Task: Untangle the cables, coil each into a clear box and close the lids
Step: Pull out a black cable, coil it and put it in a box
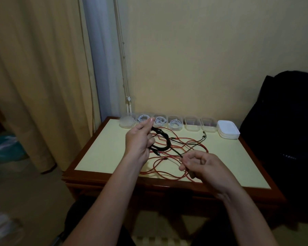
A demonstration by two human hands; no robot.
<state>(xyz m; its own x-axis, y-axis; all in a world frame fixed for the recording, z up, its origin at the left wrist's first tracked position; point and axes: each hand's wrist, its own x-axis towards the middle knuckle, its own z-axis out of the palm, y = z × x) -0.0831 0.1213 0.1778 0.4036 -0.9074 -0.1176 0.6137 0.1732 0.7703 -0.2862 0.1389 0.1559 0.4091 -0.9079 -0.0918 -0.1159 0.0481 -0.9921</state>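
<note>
Left hand (139, 141) grips black coil (167, 141); right hand (204, 166) pinches its tail (177, 153). We feed tail slowly, lifting clear of red cable (154, 174).

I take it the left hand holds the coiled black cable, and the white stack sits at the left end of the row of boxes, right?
Not quite. The head view shows the white stack at the right end of the row of boxes, not the left. The rest stands: the left hand holds the coiled black cable.
</note>
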